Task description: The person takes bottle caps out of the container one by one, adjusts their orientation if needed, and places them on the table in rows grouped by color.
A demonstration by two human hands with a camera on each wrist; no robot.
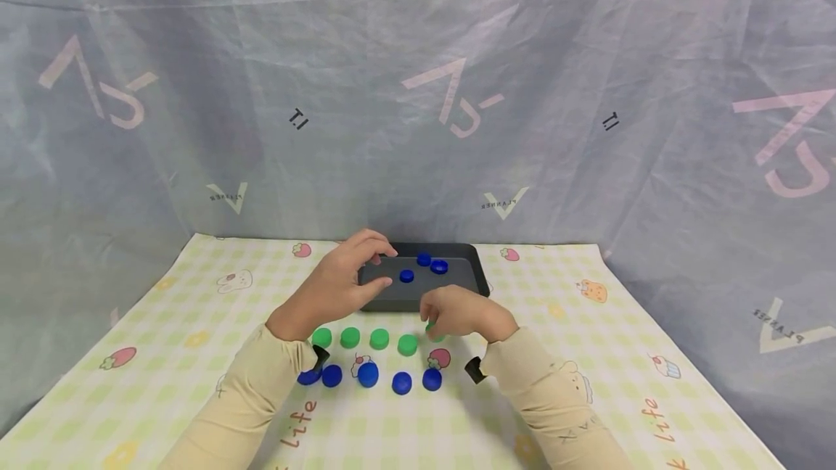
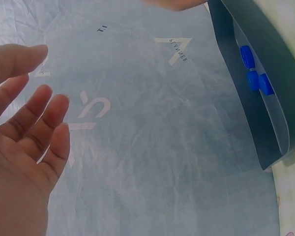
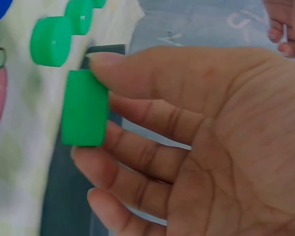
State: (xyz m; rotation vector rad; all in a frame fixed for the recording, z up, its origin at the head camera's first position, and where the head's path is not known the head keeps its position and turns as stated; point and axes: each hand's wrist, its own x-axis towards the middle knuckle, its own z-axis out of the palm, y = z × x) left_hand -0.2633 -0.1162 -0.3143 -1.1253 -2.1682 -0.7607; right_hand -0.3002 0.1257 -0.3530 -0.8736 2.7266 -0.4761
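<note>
In the head view my right hand reaches down at the near right corner of the dark tray. Its thumb and fingers pinch a green cap, seen close up in the right wrist view. My left hand hovers by the tray's left side with fingers loosely bent and apart, nothing between them. Three blue caps lie inside the tray. A row of several green caps runs along the cloth in front of it. Nearer me is a row of several blue caps, the leftmost partly behind my left wrist.
A checked, printed cloth covers the table. Behind it hangs a grey printed curtain, which also closes in both sides. Dark straps sit on both wrists, under beige sleeves.
</note>
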